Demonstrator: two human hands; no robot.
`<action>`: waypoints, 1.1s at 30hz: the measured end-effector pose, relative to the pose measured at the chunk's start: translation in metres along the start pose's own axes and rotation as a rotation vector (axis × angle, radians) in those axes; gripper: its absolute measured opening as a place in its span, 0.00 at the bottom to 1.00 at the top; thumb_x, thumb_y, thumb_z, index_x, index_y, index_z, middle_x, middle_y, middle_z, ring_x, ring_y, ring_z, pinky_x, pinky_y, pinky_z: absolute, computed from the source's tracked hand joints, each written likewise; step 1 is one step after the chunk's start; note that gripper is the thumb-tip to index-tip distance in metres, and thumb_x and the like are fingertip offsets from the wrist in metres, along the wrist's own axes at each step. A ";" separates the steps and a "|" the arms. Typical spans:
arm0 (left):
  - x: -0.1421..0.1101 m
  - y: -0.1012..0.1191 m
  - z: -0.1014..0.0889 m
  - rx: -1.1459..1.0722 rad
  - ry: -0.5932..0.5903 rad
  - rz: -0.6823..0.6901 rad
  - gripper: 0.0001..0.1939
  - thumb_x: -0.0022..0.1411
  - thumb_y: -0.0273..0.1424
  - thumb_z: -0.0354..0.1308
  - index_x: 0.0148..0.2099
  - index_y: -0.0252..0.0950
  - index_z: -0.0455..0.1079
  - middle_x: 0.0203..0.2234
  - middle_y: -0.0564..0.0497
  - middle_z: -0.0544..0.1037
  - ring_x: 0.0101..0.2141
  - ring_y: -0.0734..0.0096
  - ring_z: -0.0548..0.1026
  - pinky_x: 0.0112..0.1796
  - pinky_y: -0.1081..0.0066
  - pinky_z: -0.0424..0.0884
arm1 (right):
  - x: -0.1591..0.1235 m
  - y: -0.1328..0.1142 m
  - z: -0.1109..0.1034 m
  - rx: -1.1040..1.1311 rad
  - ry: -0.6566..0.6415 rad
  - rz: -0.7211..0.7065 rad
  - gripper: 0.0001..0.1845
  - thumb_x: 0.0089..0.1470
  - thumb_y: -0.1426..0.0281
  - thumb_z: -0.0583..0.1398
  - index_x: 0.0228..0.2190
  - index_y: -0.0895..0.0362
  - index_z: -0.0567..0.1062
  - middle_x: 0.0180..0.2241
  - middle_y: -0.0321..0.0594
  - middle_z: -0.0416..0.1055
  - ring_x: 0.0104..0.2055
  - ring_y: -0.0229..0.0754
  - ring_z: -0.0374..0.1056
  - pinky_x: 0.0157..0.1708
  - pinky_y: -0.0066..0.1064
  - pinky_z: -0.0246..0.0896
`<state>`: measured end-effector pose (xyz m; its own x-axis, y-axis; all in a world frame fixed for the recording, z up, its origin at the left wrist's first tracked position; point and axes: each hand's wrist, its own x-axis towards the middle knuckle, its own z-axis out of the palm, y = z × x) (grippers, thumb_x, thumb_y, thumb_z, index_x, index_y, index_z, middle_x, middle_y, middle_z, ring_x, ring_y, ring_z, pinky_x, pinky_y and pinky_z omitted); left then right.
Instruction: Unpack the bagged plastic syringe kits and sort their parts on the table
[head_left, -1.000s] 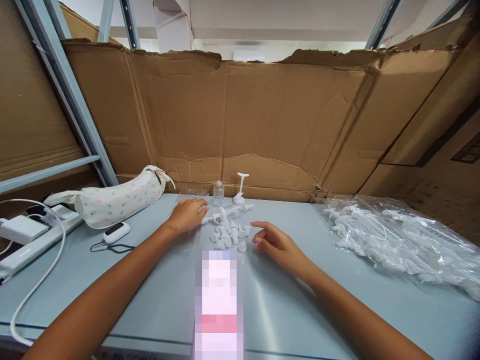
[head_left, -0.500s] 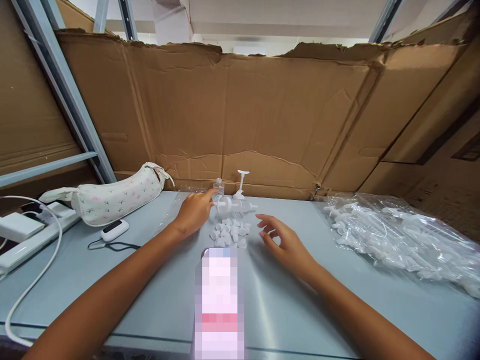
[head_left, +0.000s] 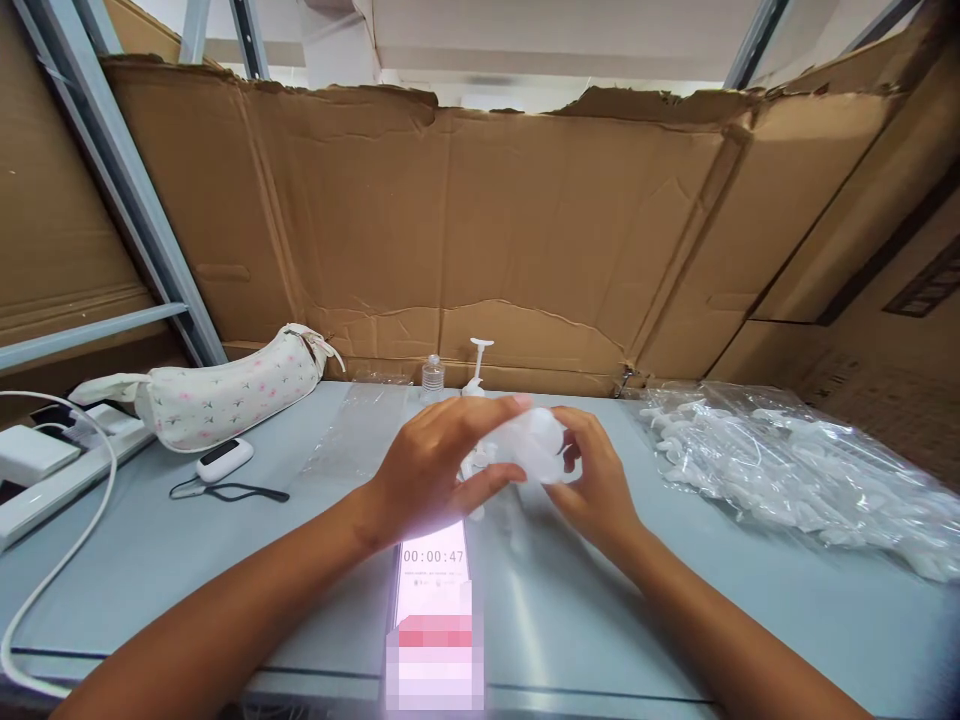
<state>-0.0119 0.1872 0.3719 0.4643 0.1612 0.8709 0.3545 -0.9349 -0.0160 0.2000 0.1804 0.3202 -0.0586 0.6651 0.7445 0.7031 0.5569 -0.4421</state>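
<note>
Between my two hands is a rounded, translucent white plastic piece [head_left: 529,445], whose exact kind I cannot make out. My left hand [head_left: 431,455] grips its left side, thumb below and fingers above. The fingers of my right hand [head_left: 596,480] close on its right side. Small white plastic parts [head_left: 476,462] on the table are mostly hidden behind my left hand. Just beyond my hands stand a small clear bottle [head_left: 433,380] and a white pump-like piece [head_left: 478,368]. In front lies a phone [head_left: 435,570] with a timer on its screen.
A clear bag of white plastic parts [head_left: 795,480] covers the table's right side. At left are a patterned pouch [head_left: 232,400], a small white device [head_left: 225,458] with a black strap and a power strip [head_left: 75,475] with a cable. Cardboard [head_left: 480,230] walls the back.
My hands have come together over the small white parts and now hold the translucent piece between them. My left hand has moved away from the clear bottle, toward me and right.
</note>
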 end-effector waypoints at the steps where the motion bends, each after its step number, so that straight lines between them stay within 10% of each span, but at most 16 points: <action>1: -0.004 -0.003 0.001 -0.001 0.011 -0.041 0.26 0.62 0.35 0.56 0.59 0.40 0.52 0.45 0.47 0.75 0.42 0.68 0.74 0.42 0.67 0.70 | 0.001 -0.001 -0.001 0.065 0.042 0.029 0.21 0.50 0.67 0.60 0.48 0.50 0.65 0.46 0.44 0.66 0.41 0.46 0.66 0.35 0.37 0.65; 6: -0.030 -0.022 0.013 0.198 -0.189 -0.196 0.23 0.61 0.37 0.57 0.56 0.39 0.57 0.49 0.45 0.72 0.49 0.60 0.70 0.47 0.60 0.66 | 0.004 -0.007 -0.002 0.718 -0.089 0.292 0.21 0.50 0.63 0.63 0.45 0.50 0.65 0.44 0.42 0.68 0.41 0.47 0.67 0.36 0.41 0.66; 11: -0.038 -0.032 0.017 0.434 -0.296 -0.123 0.06 0.64 0.28 0.48 0.35 0.37 0.65 0.29 0.50 0.75 0.32 0.65 0.71 0.33 0.65 0.64 | 0.003 -0.012 0.001 1.262 -0.343 0.496 0.24 0.48 0.56 0.63 0.47 0.48 0.68 0.46 0.42 0.69 0.41 0.47 0.69 0.35 0.40 0.67; 20: -0.036 -0.028 0.006 0.662 -0.199 0.204 0.06 0.64 0.30 0.50 0.43 0.37 0.65 0.30 0.51 0.76 0.29 0.68 0.69 0.33 0.66 0.60 | 0.010 -0.006 -0.002 1.225 -0.209 0.844 0.19 0.52 0.55 0.59 0.32 0.58 0.77 0.27 0.38 0.69 0.23 0.35 0.63 0.22 0.28 0.57; 33: -0.042 -0.026 0.014 0.448 -0.212 -0.011 0.24 0.70 0.36 0.35 0.29 0.36 0.66 0.16 0.53 0.70 0.19 0.70 0.63 0.26 0.66 0.53 | 0.008 -0.013 -0.006 1.027 -0.207 0.581 0.19 0.57 0.55 0.54 0.34 0.57 0.75 0.25 0.36 0.68 0.26 0.36 0.62 0.29 0.30 0.59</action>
<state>-0.0298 0.2095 0.3286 0.5972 0.2742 0.7537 0.6526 -0.7124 -0.2579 0.1951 0.1753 0.3346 -0.0987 0.9637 0.2482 -0.2263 0.2211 -0.9486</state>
